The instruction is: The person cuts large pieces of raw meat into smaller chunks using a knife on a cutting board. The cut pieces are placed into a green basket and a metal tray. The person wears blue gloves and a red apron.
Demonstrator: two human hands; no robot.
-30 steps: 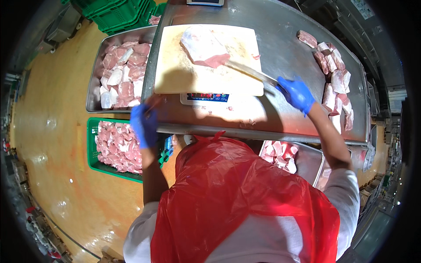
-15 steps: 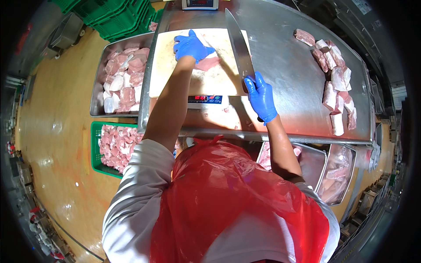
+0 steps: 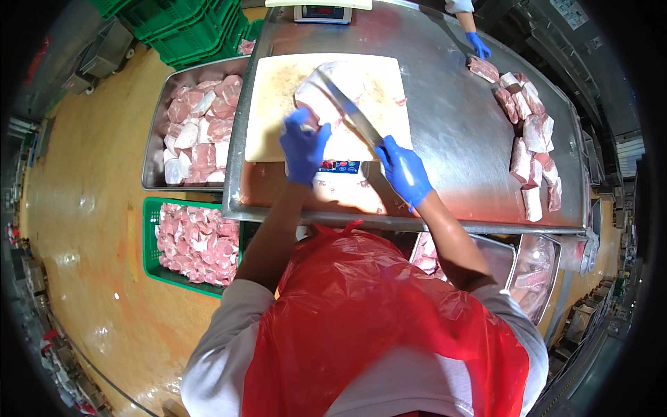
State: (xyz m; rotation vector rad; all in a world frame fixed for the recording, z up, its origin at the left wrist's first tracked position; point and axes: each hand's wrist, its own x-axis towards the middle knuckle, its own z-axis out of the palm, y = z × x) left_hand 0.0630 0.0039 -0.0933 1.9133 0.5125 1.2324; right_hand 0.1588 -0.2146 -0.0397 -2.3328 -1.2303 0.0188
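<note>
A pale cutting board (image 3: 267,97) lies over a scale (image 3: 340,167) on the steel table. On it rests a pink and white slab of meat (image 3: 313,94). My right hand (image 3: 403,170) grips a long knife (image 3: 361,121), its blade angled across the meat. My left hand (image 3: 303,149), also in a blue glove, is at the meat's near edge, fingers bent and apart.
Cut meat pieces (image 3: 535,132) line the steel table's (image 3: 445,97) right, beside a co-worker's gloved hand (image 3: 479,45). Left are a steel tub (image 3: 151,139), a green crate (image 3: 149,243) and stacked crates (image 3: 187,35). Steel trays (image 3: 490,250) sit below, another scale (image 3: 323,14) behind.
My left hand rose from the table's edge onto the meat, then drew back to its near edge. The knife swung left over the meat. A co-worker's hand has appeared at the top right.
</note>
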